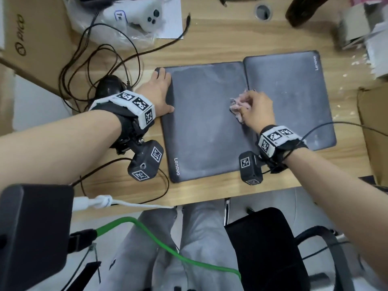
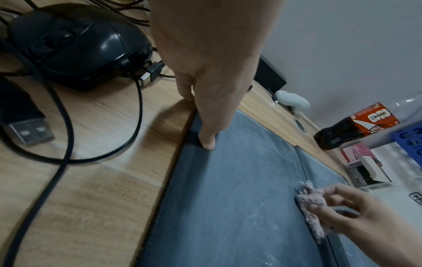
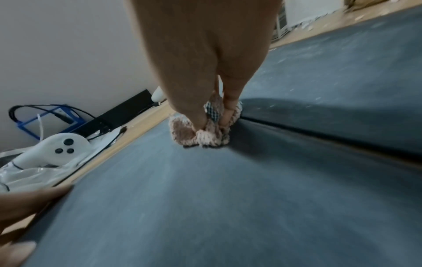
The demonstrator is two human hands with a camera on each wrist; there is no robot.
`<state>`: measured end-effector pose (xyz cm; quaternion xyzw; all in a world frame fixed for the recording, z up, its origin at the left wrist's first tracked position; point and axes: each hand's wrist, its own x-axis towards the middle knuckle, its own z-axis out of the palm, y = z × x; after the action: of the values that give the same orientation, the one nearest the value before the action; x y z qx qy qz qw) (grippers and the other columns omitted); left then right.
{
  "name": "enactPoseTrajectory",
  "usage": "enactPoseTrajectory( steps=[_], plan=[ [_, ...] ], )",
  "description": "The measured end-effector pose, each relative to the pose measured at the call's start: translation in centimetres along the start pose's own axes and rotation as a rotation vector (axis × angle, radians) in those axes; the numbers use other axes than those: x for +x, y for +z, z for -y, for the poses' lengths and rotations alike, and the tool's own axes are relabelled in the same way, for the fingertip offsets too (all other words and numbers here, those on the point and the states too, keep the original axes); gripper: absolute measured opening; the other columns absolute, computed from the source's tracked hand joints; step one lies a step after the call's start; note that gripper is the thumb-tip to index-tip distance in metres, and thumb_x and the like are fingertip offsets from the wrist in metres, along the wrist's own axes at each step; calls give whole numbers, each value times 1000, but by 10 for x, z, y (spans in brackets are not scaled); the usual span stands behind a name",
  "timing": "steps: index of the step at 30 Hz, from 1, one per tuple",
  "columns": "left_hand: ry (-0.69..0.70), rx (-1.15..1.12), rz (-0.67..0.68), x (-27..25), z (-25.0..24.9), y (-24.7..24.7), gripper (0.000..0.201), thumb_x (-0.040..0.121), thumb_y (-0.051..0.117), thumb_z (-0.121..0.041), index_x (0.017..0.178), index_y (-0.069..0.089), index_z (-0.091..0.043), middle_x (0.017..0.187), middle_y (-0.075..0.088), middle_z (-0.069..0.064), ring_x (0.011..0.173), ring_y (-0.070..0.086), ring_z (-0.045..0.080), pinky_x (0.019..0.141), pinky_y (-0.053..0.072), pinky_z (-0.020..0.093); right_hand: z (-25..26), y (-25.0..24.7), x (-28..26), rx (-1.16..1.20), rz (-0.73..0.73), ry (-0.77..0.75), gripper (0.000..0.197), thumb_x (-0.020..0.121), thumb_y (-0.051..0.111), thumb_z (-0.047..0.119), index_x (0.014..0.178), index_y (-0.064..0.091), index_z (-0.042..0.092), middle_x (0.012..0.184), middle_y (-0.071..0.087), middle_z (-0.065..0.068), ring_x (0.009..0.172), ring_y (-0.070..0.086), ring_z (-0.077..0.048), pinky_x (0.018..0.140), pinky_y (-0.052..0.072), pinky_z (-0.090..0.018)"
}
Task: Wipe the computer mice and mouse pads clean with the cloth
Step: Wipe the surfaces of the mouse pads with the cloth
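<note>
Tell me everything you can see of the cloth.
The cloth is a small, fluffy rag, pinkish-brown with paler tufts, and the right wrist view shows a checked fabric patch on it. It is bunched up, not spread flat. The right hand pinches it between curled fingers and presses it down on the left mouse pad, close to the seam where the right mouse pad overlaps. Nothing else touches it.

**Count of things on the counter**

Two dark mouse pads: left mouse pad (image 1: 207, 122), right mouse pad (image 1: 289, 97). One black mouse (image 1: 109, 86). One pink cloth (image 1: 238, 106). One white controller (image 1: 148, 18). One cola bottle (image 2: 356, 126). Two hands.
</note>
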<state>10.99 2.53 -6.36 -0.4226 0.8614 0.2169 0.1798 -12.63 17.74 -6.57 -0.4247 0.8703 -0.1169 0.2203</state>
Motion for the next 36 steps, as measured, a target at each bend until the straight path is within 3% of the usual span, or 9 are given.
enactPoseTrajectory(
  steps=[3, 7, 9, 12, 15, 20, 26, 31, 36],
  plan=[
    [13, -16, 4, 0, 4, 0, 90, 83, 76, -33, 148, 22, -4, 160, 12, 15, 144, 23, 30, 105, 38, 49, 2, 8, -14, 85, -29, 70, 10, 81, 71, 15, 89, 67, 12, 107, 65, -14, 100, 64, -27, 85, 43, -21],
    [10, -21, 5, 0, 5, 1, 92, 84, 75, -34, 150, 19, -5, 161, 10, 15, 145, 22, 31, 106, 37, 48, 53, 28, -49, 192, 3, -64, 9, 82, 67, 4, 89, 65, -1, 97, 54, -8, 86, 58, -5, 61, 31, 1],
    [16, -26, 6, -1, 6, 2, 94, 84, 75, -34, 152, 17, -5, 163, 7, 14, 147, 19, 30, 108, 35, 47, 80, 44, -72, 207, 132, -182, 9, 82, 63, 1, 91, 65, 0, 96, 55, -10, 82, 60, -7, 63, 34, -6],
    [20, -19, -2, -1, 4, 1, 93, 85, 74, -34, 152, 17, -5, 162, 8, 14, 145, 23, 31, 106, 35, 47, 94, 72, -106, 95, 344, -393, 13, 80, 60, 4, 92, 63, 7, 101, 54, -13, 92, 55, -31, 79, 45, -33],
    [22, -37, 0, 3, 4, 5, 94, 85, 74, -32, 152, 15, -4, 162, 6, 14, 147, 15, 29, 110, 33, 47, 72, 70, -124, 50, 490, -475, 16, 80, 59, 2, 93, 63, 9, 96, 50, -11, 93, 51, -33, 83, 43, -38],
    [30, -88, 4, 6, 9, 13, 97, 85, 73, -30, 153, 10, -3, 163, -1, 15, 150, 2, 28, 118, 26, 46, 17, 28, -103, 102, 257, -216, 13, 77, 66, 5, 90, 66, 10, 93, 61, -11, 89, 60, -31, 73, 30, -14],
    [25, -102, -4, 3, 8, 9, 96, 86, 73, -28, 154, 9, -4, 163, -2, 15, 151, 2, 28, 119, 24, 45, 17, 26, -50, 155, 1, 105, 9, 80, 67, 13, 89, 66, 11, 105, 68, -12, 100, 64, -28, 84, 46, -29],
    [33, -94, 0, 0, 4, 5, 93, 87, 73, -26, 152, 11, -2, 163, -1, 17, 151, 1, 28, 120, 21, 43, 83, 69, -111, 189, 183, -165, 11, 79, 64, 7, 90, 65, 9, 101, 60, -14, 95, 56, -33, 82, 43, -35],
    [29, -111, 5, 0, 3, 6, 93, 86, 72, -23, 151, 11, 0, 162, -3, 19, 151, -3, 31, 121, 16, 43, 49, 57, -130, 133, 412, -405, 19, 75, 64, -3, 90, 66, 8, 93, 59, -11, 90, 56, -33, 81, 40, -28]
  ],
)
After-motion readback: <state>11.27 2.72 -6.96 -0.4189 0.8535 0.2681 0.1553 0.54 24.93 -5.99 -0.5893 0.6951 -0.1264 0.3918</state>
